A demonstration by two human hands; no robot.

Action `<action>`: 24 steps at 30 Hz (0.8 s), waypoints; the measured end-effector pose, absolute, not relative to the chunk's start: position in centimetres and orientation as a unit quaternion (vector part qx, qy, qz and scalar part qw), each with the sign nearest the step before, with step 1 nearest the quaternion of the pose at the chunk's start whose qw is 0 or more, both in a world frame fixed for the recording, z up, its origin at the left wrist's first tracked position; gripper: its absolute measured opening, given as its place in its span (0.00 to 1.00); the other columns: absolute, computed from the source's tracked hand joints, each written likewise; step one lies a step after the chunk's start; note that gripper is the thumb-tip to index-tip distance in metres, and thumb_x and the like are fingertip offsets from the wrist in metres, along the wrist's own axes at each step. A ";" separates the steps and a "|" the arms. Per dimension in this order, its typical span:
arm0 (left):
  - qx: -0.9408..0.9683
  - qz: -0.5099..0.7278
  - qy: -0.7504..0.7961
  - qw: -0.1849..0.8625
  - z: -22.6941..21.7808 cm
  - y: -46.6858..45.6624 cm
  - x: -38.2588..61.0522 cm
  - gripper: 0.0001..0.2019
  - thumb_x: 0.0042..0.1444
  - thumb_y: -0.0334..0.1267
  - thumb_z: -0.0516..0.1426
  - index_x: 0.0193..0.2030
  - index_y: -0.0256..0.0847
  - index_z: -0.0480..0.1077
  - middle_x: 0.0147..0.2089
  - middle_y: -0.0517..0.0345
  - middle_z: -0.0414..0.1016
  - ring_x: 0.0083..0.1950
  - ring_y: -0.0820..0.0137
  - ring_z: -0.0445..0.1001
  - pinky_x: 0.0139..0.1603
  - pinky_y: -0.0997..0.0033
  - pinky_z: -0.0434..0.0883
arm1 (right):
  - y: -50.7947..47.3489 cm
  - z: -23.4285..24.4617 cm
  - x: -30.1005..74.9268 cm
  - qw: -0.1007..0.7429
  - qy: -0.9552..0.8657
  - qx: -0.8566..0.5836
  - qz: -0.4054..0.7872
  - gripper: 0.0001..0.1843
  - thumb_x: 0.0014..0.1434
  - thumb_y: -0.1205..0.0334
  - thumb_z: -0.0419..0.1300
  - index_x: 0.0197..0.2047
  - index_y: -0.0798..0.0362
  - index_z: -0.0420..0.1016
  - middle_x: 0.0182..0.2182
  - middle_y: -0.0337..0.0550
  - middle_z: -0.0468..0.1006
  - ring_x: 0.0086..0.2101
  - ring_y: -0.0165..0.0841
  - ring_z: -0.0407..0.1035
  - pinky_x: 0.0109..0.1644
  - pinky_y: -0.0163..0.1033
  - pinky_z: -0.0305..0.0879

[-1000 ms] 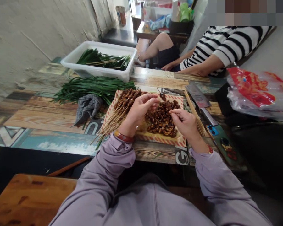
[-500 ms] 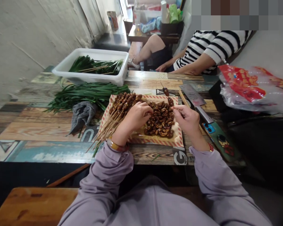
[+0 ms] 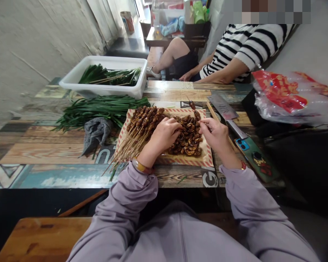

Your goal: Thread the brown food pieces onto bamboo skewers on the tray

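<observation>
My right hand [image 3: 215, 134] pinches a thin skewer [image 3: 188, 98] at the right side of the tray. Brown glossy pupae [image 3: 191, 104] are threaded on the skewer, which points up and away from me. My left hand [image 3: 166, 135] is over the left edge of a pile of loose pupae [image 3: 186, 136], its fingers curled together; what they hold, if anything, is hidden. The pile lies on a tray lined with red-and-white striped paper [image 3: 207, 154]. Left of my left hand, several loaded skewers [image 3: 143, 122] lie side by side, their bare sticks towards me.
Green chives [image 3: 98, 111] and a grey cloth [image 3: 95, 134] lie left, before a white tub [image 3: 104, 88] of greens. A cleaver [image 3: 224, 108], a phone [image 3: 255, 158] and a plastic bag [image 3: 292, 96] are at right. A person in a striped top [image 3: 243, 51] sits across the table.
My left hand has shifted slightly right, further over the loose pile. The right hand still pinches the skewer and has barely moved. The camera view has shifted slightly.
</observation>
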State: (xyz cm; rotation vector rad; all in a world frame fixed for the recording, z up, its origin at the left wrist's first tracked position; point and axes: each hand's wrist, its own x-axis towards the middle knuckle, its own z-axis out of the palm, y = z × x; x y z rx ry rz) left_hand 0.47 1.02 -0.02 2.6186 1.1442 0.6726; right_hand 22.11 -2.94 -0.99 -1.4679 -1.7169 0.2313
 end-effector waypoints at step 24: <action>0.890 0.224 0.385 0.094 -0.1 0.6 1.2 0.11 0.59 0.33 0.54 0.44 0.40 0.76 0.42 0.50 0.75 0.45 0.62 0.70 0.50 0.59 0.67 | -2.6 -1.6 21.5 0.349 -0.719 -0.599 0.038 0.11 0.64 0.59 0.52 0.39 0.50 0.75 0.35 0.46 0.82 0.34 0.38 0.76 0.38 0.39 0.65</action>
